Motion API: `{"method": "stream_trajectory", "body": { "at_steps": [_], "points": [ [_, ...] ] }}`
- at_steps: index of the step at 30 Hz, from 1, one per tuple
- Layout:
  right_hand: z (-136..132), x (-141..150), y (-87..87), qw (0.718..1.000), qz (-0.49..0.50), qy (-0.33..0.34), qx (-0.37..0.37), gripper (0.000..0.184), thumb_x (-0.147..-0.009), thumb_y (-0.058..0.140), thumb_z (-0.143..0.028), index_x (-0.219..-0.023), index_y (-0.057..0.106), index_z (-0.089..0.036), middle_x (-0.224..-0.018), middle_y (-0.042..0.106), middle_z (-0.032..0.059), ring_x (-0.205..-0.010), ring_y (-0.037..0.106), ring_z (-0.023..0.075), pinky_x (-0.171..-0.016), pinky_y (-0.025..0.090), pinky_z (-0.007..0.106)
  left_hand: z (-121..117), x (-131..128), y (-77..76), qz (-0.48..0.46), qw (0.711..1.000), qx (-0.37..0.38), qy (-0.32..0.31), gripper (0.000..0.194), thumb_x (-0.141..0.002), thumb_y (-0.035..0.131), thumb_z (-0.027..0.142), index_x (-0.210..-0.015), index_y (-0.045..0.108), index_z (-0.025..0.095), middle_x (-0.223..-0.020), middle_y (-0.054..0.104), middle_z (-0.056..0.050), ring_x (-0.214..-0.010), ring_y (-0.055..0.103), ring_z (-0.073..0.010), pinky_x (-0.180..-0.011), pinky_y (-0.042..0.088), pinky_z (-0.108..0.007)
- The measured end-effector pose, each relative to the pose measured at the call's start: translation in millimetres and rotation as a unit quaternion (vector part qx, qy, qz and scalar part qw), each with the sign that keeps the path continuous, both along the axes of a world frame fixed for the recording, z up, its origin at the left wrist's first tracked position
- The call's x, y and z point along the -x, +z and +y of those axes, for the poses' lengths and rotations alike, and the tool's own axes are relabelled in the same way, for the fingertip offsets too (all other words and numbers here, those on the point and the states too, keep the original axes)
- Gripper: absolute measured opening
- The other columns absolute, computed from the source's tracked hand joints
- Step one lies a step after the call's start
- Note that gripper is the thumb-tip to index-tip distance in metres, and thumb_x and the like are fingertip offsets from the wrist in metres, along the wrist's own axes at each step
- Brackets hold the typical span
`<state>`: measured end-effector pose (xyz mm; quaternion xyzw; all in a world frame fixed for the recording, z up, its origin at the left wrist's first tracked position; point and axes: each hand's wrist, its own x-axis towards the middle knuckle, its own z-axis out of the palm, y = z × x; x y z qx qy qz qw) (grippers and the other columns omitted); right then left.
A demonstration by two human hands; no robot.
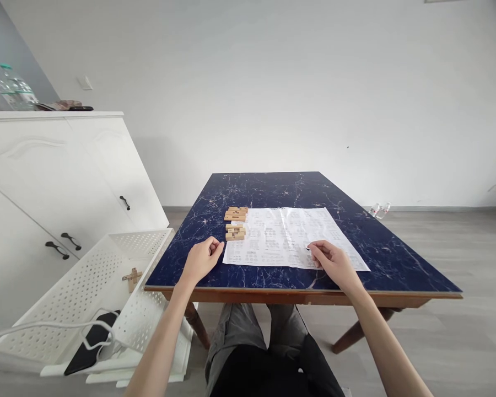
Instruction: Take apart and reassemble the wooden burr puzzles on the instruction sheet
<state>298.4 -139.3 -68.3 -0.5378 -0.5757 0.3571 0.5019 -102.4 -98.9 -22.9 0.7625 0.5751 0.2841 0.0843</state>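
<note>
My left hand [203,258] rests on the table near its front edge, left of the paper's near corner. Its fingers are curled in, and no object shows in them. Over the right part of a large creased printed sheet [273,237] lies my right hand [328,259], fingers bent together. A tiny dark spot shows at its fingertips; I cannot make out what it is. Notched wooden puzzle pieces lie in two groups along the sheet's left edge: a farther group [236,214] and a nearer group [235,232]. Neither hand touches them.
The dark blue marbled table [264,190] stands before a white wall. On the left are a white cabinet [66,165] and a perforated white basket [78,275] holding a wooden cross-shaped piece [132,278] and a black flat object [91,343]. Bottles [380,210] stand beyond the table's right edge.
</note>
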Motion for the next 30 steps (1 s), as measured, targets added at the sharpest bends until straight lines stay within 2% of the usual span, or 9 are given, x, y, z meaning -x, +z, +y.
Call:
{"method": "stream_trajectory", "body": {
  "at_steps": [6, 8, 11, 16, 21, 23, 25, 30],
  "points": [
    [0.3, 0.6, -0.7, 1.000, 0.002, -0.001, -0.005, 0.057, -0.091, 0.066, -0.077, -0.100, 0.070, -0.021, -0.074, 0.065, 0.0028, -0.062, 0.060, 0.0195, -0.059, 0.051, 0.033, -1.1, -0.7, -1.2, 0.001, 1.000, -0.018, 0.001, 0.030, -0.105, 0.050, 0.048, -0.088, 0.060, 0.025, -0.076, 0.071, -0.002, -0.069, 0.069, -0.0214, -0.068, 0.050, -0.032],
    [-0.1, 1.1, -0.3, 1.000, 0.003, -0.001, -0.007, 0.058, -0.091, 0.067, -0.078, -0.100, 0.070, -0.021, -0.074, 0.065, 0.0027, -0.062, 0.060, 0.0195, -0.059, 0.051, 0.033, -1.4, -0.7, -1.6, 0.000, 0.999, -0.036, 0.006, 0.026, -0.104, 0.051, 0.046, -0.093, 0.059, 0.024, -0.085, 0.072, -0.004, -0.077, 0.070, -0.0223, -0.074, 0.054, -0.034],
    [-0.7, 1.3, 0.2, 1.000, 0.004, 0.001, -0.010, 0.058, -0.092, 0.066, -0.077, -0.100, 0.069, -0.020, -0.074, 0.065, 0.0029, -0.062, 0.060, 0.0191, -0.059, 0.051, 0.033, -0.9, -0.4, -2.0, 0.002, 0.997, -0.072, 0.017, 0.022, -0.103, 0.052, 0.043, -0.104, 0.059, 0.022, -0.107, 0.070, -0.010, -0.099, 0.070, -0.0259, -0.094, 0.057, -0.039],
    [-0.4, 0.4, -0.2, 1.000, -0.002, 0.001, -0.009, 0.058, -0.093, 0.065, -0.077, -0.101, 0.070, -0.020, -0.075, 0.066, 0.0044, -0.063, 0.061, 0.0200, -0.060, 0.052, 0.033, 5.8, -9.5, -2.1, 0.031, 0.994, -0.101, -0.010, 0.034, -0.104, 0.055, 0.041, -0.130, 0.057, 0.019, -0.139, 0.061, -0.018, -0.137, 0.056, -0.0328, -0.121, 0.043, -0.050],
    [1.8, -0.5, -1.1, 1.000, -0.008, -0.005, -0.006, 0.061, -0.091, 0.065, -0.080, -0.102, 0.071, -0.020, -0.076, 0.069, 0.0054, -0.063, 0.063, 0.0207, -0.061, 0.054, 0.034, 27.0, -39.5, -5.4, 0.086, 0.990, -0.077, -0.081, 0.049, -0.103, 0.061, 0.050, -0.147, 0.059, 0.028, -0.168, 0.043, -0.014, -0.159, 0.031, -0.0393, -0.129, 0.029, -0.061],
    [2.6, -0.4, -1.3, 1.000, -0.010, -0.006, -0.006, 0.062, -0.090, 0.065, -0.081, -0.102, 0.071, -0.020, -0.076, 0.069, 0.0052, -0.063, 0.064, 0.0208, -0.061, 0.055, 0.034, 38.5, -51.7, -7.2, 0.102, 0.988, -0.066, -0.093, 0.050, -0.103, 0.062, 0.052, -0.148, 0.063, 0.032, -0.172, 0.038, -0.012, -0.162, 0.024, -0.0430, -0.128, 0.024, -0.066],
    [3.0, -0.1, -1.4, 1.000, -0.010, -0.006, -0.007, 0.062, -0.090, 0.064, -0.081, -0.101, 0.071, -0.021, -0.076, 0.069, 0.0050, -0.063, 0.064, 0.0210, -0.061, 0.054, 0.034, 48.5, -60.5, -8.8, 0.113, 0.987, -0.058, -0.098, 0.049, -0.102, 0.064, 0.054, -0.146, 0.067, 0.032, -0.173, 0.038, -0.012, -0.161, 0.023, -0.0456, -0.128, 0.020, -0.070],
    [2.5, 0.6, -1.7, 1.000, -0.007, -0.003, -0.009, 0.060, -0.090, 0.065, -0.080, -0.100, 0.070, -0.021, -0.075, 0.068, 0.0038, -0.063, 0.063, 0.0203, -0.061, 0.054, 0.034, 59.4, -65.9, -13.2, 0.120, 0.987, -0.054, -0.087, 0.037, -0.105, 0.058, 0.044, -0.133, 0.076, 0.029, -0.164, 0.050, -0.013, -0.158, 0.033, -0.0401, -0.130, 0.016, -0.069]
  ]
}}
